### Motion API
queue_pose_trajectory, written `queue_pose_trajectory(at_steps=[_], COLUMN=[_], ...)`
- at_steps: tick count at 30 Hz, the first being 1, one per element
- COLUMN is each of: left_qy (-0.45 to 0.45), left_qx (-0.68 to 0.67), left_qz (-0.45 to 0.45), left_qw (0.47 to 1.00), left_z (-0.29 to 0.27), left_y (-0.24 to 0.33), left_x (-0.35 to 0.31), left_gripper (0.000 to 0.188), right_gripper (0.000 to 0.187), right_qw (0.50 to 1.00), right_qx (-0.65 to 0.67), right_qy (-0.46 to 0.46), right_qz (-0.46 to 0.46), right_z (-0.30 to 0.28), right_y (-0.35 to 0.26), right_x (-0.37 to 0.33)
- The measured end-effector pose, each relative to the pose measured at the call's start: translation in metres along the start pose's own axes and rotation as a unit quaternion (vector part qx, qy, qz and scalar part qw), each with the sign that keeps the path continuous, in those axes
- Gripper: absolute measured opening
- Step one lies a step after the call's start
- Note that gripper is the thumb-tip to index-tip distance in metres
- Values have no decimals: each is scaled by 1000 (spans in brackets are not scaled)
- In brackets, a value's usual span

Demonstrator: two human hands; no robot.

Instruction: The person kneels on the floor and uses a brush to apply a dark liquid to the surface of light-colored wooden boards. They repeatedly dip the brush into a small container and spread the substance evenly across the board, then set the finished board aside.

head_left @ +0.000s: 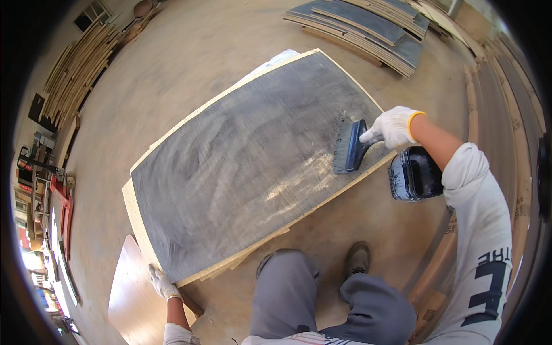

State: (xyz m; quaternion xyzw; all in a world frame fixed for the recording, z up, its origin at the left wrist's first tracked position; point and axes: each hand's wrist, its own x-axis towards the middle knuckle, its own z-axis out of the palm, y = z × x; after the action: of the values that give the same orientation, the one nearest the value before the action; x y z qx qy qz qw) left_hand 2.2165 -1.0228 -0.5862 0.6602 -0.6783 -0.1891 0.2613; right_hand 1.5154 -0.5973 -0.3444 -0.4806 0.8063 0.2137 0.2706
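My right hand (pixel 394 127), in a white glove with a yellow cuff, is closed round the handle of a wide paintbrush (pixel 355 146). The brush has a dark blue body, and its paint-smeared bristles lie on the right end of a large wooden board (pixel 241 167). Dark grey, streaky paint covers most of the board's top; pale wood shows in a patch by the near right edge. My left hand (pixel 163 283), also gloved, rests against the board's near left corner with its fingers stretched out. Below my right forearm stands a black paint container (pixel 415 174), its rim smeared with paint.
Under the painted board, more pale boards (pixel 141 227) stick out. A bare, light curved panel (pixel 129 287) is at the lower left. Stacked dark boards (pixel 359 29) lie at the far right, long brown packs (pixel 506 138) along the right side, wooden strips (pixel 80 69) at the far left.
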Motion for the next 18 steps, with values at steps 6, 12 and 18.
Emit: queue_pose_trajectory(at_steps=[6,12,18], left_qy=[41,-11,27], left_qx=[5,18,59], left_qz=[10,-48,-19], left_qw=[999,999,998], left_z=[-19,22,-13], left_y=[-35,-4,-25], left_x=[15,5,6], left_gripper=[48,48,46], right_gripper=[66,58,64], right_qw=[999,994,997], right_qx=[-24,67,-44], right_qy=[-12,-14,-44], right_qz=[36,85,-35], right_z=[-28,-10,-6], right_y=[-31,28,-74], right_x=[12,25,-3])
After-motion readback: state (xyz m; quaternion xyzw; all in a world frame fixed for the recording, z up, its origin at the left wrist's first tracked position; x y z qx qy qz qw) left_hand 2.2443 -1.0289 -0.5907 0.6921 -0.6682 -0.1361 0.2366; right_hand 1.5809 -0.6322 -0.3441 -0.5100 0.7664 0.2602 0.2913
